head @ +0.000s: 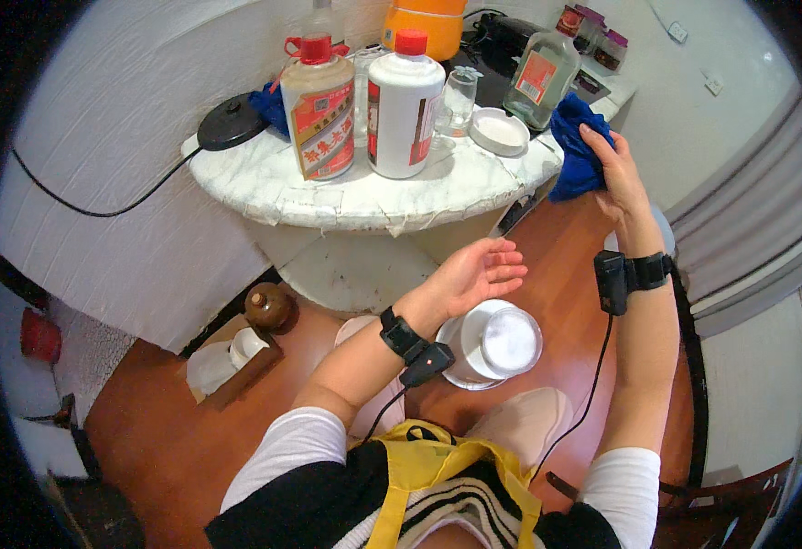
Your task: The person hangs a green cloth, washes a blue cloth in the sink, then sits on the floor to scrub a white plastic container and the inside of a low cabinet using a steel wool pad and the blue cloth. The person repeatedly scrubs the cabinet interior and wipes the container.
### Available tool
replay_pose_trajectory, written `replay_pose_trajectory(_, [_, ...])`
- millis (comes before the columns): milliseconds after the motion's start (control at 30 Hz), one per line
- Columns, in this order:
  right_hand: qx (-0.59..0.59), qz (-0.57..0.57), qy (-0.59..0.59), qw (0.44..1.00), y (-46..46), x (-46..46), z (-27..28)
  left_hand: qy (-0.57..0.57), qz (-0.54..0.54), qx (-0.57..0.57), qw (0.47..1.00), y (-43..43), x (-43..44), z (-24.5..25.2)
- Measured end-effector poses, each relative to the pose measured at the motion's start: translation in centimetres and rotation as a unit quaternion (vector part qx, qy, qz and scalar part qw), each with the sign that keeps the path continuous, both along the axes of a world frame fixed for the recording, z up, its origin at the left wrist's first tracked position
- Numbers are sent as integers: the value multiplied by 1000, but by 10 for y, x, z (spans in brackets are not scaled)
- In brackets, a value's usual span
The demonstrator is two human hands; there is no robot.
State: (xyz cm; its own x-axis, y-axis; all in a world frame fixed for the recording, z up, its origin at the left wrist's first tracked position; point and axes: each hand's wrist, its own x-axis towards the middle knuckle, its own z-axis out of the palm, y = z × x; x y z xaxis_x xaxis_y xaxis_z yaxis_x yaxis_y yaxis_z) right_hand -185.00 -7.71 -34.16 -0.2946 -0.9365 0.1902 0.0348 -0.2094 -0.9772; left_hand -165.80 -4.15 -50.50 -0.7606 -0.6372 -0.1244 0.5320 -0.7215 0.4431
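My right hand (617, 168) grips a blue cloth (577, 152) beside the right end of the marble-patterned counter (380, 202). My left hand (480, 274) is held with its fingers apart and nothing in it, just above a white round container (470, 343) with a clear lid or bowl on top. On the counter stand a tan bottle (322, 117) and a white bottle (404, 113), both with red caps, a drinking glass (457, 103), a white round dish (499, 132) and a clear glass bottle (542, 79) with a red label, close to the cloth.
A black round electric base (231, 122) with a cord lies at the counter's left, near another blue cloth (270, 108). Behind are an orange container (428, 27) and jars (610, 49). On the floor are a brown jug (268, 307) and a cardboard box (243, 377) holding white items.
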Motion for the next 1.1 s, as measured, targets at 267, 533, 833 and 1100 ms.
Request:
replay_pose_trajectory(267, [15, -4, -113, 994, -55, -78, -11, -9, -35, 12, 999, -13, -4, -25])
replay_pose_trajectory(533, [33, -53, -130, 990, -129, -109, -10, 29, -81, 49, 995, -21, -34, -56])
replay_pose_trajectory(833, [127, -9, 21, 992, -156, -96, -35, 5, -79, 70, 994, -25, -47, -86])
replay_pose_trajectory(1100, [8, -38, 159, 986, -135, -91, -43, -11, -55, 65, 996, -21, -51, -94])
